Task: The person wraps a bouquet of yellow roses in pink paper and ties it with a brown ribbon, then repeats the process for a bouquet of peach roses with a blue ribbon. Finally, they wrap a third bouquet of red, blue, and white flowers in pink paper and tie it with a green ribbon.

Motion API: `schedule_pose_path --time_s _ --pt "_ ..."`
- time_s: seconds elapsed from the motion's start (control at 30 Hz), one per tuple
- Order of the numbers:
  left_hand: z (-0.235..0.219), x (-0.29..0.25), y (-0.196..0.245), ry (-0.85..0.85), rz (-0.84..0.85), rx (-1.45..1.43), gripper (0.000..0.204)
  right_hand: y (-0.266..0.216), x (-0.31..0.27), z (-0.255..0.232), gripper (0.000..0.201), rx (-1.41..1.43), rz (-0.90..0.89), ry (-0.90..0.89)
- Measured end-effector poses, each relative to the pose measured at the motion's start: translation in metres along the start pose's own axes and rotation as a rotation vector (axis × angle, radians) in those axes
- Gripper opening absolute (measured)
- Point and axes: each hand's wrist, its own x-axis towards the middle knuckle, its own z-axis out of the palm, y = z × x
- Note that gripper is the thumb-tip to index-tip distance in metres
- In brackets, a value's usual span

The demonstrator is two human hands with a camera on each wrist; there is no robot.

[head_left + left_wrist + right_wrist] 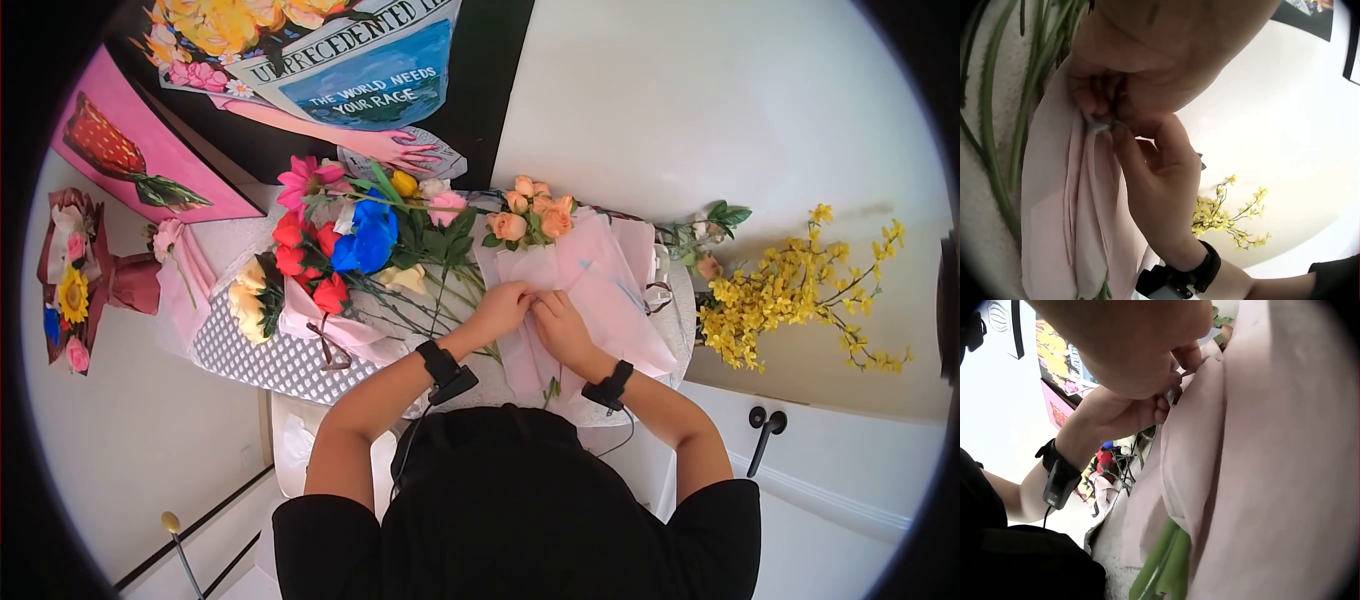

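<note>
In the middle of the head view, the person's two hands are meeting fingertip to fingertip over the pink wrapping paper [600, 325], which is lying in folded layers right of center. The left hand [503, 310] is curling its fingers and pinching a small pale strip [1099, 126] at the paper's gathered edge. The right hand [563, 332] is coming in from the right, its thumb and fingers bent and pinching the edge of the paper beside the strip; exactly which fingertips are touching the strip is hidden. Peach roses [530, 212] are showing at the upper end of the paper, and green stems [1163, 562] are sticking out of its lower end. Left of the paper, loose stems [465, 290] are lying across the pale tabletop, below a blue flower [368, 235] and red flowers [330, 293]. Folded glasses [328, 345] are resting near cream flowers [248, 300] at center left. Yellow blossoms [745, 320] are spreading on the right side, and a painting with lettering [370, 85] is standing at the upper left.
</note>
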Motion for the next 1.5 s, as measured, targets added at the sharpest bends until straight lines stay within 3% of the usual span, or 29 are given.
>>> schedule_pose_path --time_s 0.23,0.3,0.4,0.63,0.83,0.9,1.13,1.2,1.23,1.3,1.5 --pt "-0.002 -0.004 0.011 0.035 -0.025 -0.032 0.012 -0.001 -0.002 -0.003 0.012 0.109 0.196 -0.023" --pt "-0.007 -0.008 0.020 -0.038 -0.105 -0.111 0.013 -0.003 0.000 -0.005 0.013 0.159 0.281 -0.002" --pt "-0.005 -0.006 0.009 0.004 -0.014 -0.108 0.011 -0.001 0.001 -0.006 0.013 0.193 0.282 0.001" --pt "-0.006 0.008 -0.005 -0.108 -0.003 -0.001 0.011 0.004 0.000 0.000 0.013 0.189 0.303 0.016" --pt "-0.001 0.010 -0.010 -0.139 -0.045 -0.118 0.011 0.005 0.002 0.001 0.011 0.256 0.351 0.087" --pt "0.000 0.009 -0.008 -0.143 -0.163 -0.216 0.011 0.005 0.001 0.001 0.010 0.279 0.356 0.115" --pt "0.005 0.014 -0.016 -0.163 -0.254 -0.413 0.015 0.008 -0.003 0.006 0.009 0.332 0.408 0.127" --pt "-0.005 0.020 -0.008 -0.314 -0.412 -0.623 0.014 0.007 -0.004 0.006 0.010 0.402 0.447 0.132" --pt "-0.009 0.022 -0.003 -0.312 -0.411 -0.623 0.014 0.007 -0.004 0.006 0.010 0.402 0.445 0.131" --pt "-0.018 0.024 0.006 -0.401 -0.491 -0.518 0.016 0.006 -0.004 0.006 0.014 0.586 0.666 0.150" --pt "-0.018 0.026 0.009 -0.369 -0.552 -0.554 0.016 0.011 -0.005 -0.003 0.020 0.334 0.356 0.077"
